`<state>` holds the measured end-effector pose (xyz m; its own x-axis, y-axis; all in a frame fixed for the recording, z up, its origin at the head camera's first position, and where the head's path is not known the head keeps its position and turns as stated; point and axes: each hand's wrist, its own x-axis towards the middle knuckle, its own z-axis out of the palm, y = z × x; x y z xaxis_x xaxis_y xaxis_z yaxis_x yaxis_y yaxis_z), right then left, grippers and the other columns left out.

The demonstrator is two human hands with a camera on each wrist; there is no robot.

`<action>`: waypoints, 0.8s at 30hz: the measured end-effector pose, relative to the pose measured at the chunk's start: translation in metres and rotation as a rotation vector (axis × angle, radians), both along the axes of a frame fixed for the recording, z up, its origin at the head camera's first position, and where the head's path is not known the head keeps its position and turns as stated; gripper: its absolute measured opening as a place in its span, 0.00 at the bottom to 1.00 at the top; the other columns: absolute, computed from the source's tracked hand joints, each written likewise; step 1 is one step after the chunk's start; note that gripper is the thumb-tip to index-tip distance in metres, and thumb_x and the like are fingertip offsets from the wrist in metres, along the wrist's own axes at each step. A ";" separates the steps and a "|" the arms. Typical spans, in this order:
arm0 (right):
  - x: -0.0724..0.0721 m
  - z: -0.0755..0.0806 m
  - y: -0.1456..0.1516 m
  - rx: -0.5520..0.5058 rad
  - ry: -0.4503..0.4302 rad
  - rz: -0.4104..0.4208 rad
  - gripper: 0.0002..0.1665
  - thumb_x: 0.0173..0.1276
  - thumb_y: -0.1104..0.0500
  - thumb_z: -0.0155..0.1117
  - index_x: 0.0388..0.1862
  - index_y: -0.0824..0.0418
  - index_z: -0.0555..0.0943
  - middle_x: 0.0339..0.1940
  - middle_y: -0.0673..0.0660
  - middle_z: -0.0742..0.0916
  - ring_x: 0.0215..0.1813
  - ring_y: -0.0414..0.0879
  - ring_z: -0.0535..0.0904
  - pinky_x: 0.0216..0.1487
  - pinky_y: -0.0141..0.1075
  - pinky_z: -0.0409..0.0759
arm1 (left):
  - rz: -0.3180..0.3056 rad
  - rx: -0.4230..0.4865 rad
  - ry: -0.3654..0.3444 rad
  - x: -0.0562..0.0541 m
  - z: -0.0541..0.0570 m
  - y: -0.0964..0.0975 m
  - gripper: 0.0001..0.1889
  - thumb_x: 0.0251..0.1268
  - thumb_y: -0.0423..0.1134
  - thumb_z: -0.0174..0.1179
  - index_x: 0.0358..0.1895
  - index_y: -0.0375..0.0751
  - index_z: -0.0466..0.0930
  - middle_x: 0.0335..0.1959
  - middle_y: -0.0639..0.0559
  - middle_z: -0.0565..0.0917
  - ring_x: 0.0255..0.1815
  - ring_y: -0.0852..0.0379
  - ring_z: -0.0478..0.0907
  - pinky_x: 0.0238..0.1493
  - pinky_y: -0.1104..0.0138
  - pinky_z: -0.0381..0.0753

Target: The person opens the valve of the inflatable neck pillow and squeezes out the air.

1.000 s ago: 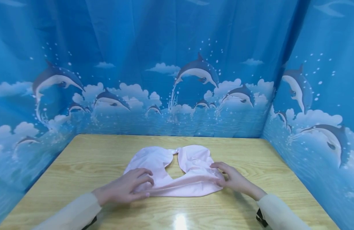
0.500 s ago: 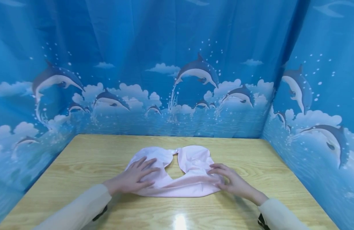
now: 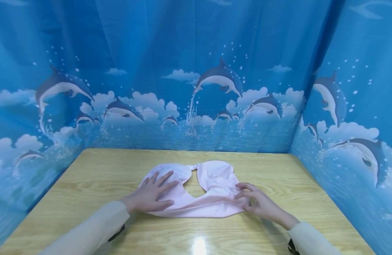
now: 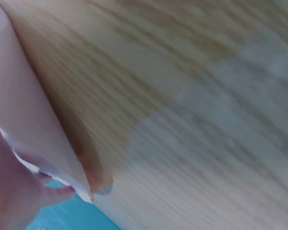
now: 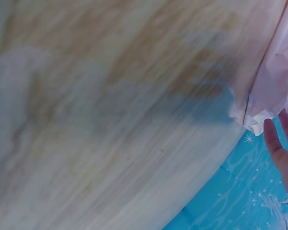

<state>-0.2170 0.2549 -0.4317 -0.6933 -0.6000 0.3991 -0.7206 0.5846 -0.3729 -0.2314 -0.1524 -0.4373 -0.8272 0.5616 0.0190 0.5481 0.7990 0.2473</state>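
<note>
On the table lies a flat, pale pink, U-shaped cloth (image 3: pixel 211 205) that looks like a neck pillow cover. Its two rounded ends meet at a small fastening at the back, around an opening. My left hand (image 3: pixel 151 193) rests on its left side with fingers spread. Over the right edge, my right hand (image 3: pixel 262 203) touches the fabric with loosely bent fingers, the thumb apart from them. In the left wrist view the cloth (image 4: pixel 33 105) rises a little off the wood beside my hand (image 4: pixel 14 191). The right wrist view shows creased cloth (image 5: pixel 273 81) at my fingertips.
A light wood-grain table (image 3: pixel 113 163) bears the cloth. Blue curtains (image 3: pixel 170 42) printed with dolphins hang along its back and both sides. Light glares off the table's front.
My left hand has moved from the cloth's front left edge up onto its left side, and its fingers have spread. The right hand has shifted only slightly.
</note>
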 end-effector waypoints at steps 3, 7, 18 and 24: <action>-0.002 -0.003 0.002 0.019 0.037 -0.022 0.22 0.40 0.68 0.72 0.35 0.50 0.82 0.54 0.60 0.79 0.54 0.58 0.74 0.50 0.53 0.74 | 0.021 -0.019 0.012 -0.001 -0.001 0.004 0.37 0.57 0.71 0.39 0.70 0.70 0.45 0.75 0.59 0.37 0.72 0.33 0.34 0.63 0.33 0.43; -0.006 -0.007 0.003 0.036 0.078 -0.043 0.19 0.40 0.68 0.72 0.33 0.51 0.82 0.52 0.60 0.80 0.52 0.57 0.75 0.49 0.52 0.74 | 0.040 -0.039 0.027 -0.001 0.000 0.007 0.38 0.57 0.71 0.40 0.71 0.68 0.45 0.75 0.57 0.38 0.71 0.31 0.36 0.63 0.33 0.44; -0.010 -0.007 -0.001 0.113 0.130 -0.107 0.12 0.43 0.61 0.74 0.26 0.51 0.80 0.48 0.56 0.81 0.49 0.50 0.77 0.46 0.44 0.78 | 0.075 -0.062 0.048 -0.004 0.000 0.011 0.38 0.57 0.71 0.41 0.71 0.67 0.46 0.75 0.56 0.39 0.71 0.30 0.38 0.62 0.33 0.45; -0.014 -0.007 -0.002 0.134 0.214 -0.127 0.12 0.42 0.61 0.75 0.21 0.50 0.79 0.47 0.56 0.81 0.47 0.50 0.77 0.45 0.45 0.78 | 0.109 -0.073 0.047 -0.005 0.000 0.014 0.38 0.56 0.72 0.42 0.71 0.67 0.47 0.75 0.57 0.39 0.71 0.31 0.38 0.62 0.32 0.44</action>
